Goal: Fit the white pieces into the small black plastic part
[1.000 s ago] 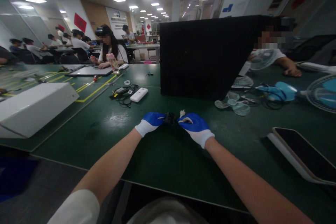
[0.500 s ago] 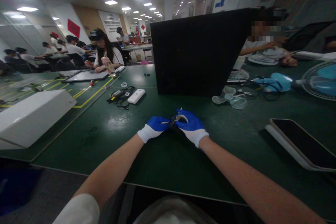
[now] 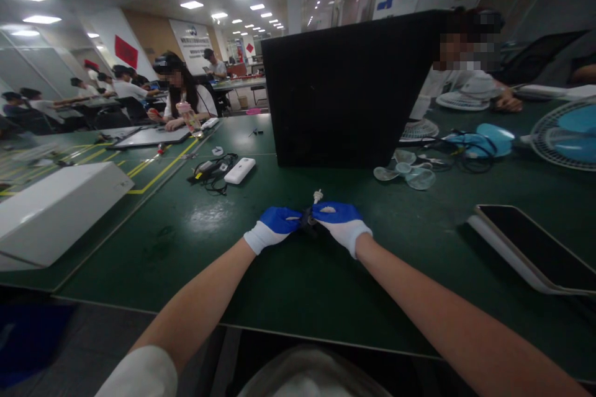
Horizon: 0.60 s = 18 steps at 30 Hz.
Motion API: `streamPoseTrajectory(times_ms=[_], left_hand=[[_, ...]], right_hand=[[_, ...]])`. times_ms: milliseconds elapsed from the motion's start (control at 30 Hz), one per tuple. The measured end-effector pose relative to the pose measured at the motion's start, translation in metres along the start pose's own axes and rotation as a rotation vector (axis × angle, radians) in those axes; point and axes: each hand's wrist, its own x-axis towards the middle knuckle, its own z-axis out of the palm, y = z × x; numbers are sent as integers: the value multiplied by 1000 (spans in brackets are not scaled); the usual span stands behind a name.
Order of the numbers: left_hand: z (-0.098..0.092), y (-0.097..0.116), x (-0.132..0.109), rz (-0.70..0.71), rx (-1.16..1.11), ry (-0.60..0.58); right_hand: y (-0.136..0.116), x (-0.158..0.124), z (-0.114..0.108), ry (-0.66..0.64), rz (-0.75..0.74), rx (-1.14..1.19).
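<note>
In blue-and-white work gloves, my left hand (image 3: pixel 279 221) and my right hand (image 3: pixel 342 217) meet over the green table (image 3: pixel 261 285). Between them is a small black part (image 3: pixel 308 223), whose exact kind I cannot make out. My left hand's fingers pinch it from the left side. On the right side, my right hand's fingers are closed against it and partly cover it. A pale knobbed stem (image 3: pixel 318 196) points up just beyond the fingertips; whether it belongs to the black part is hidden.
A tall black panel (image 3: pixel 344 93) stands ahead. Left of it lie a white box-shaped device (image 3: pixel 240 170) and a black cable bundle (image 3: pixel 212 172). A clear fan blade (image 3: pixel 405 169), a phone (image 3: pixel 535 245) and fan parts are to the right. A white carton (image 3: pixel 60 211) sits left; co-workers sit beyond.
My right hand's fingers have flattened and lowered from an arched shape. More of the pale stem now shows above them. My left hand stays almost in place.
</note>
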Motion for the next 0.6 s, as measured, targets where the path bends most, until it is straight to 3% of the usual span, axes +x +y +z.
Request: streamPoseTrajectory(times_ms=[100, 167, 367, 600], left_hand=[[3, -4, 1, 0, 6, 12], [5, -6, 2, -14, 1, 29], [5, -3, 2, -32, 21, 44], [6, -5, 2, -28, 106, 47]], right_hand=[[-5, -1, -1, 54, -136, -183], [-7, -1, -2, 56, -162, -182], [0, -2, -3, 45, -90, 0], [-2, 2, 0, -57, -55, -129]])
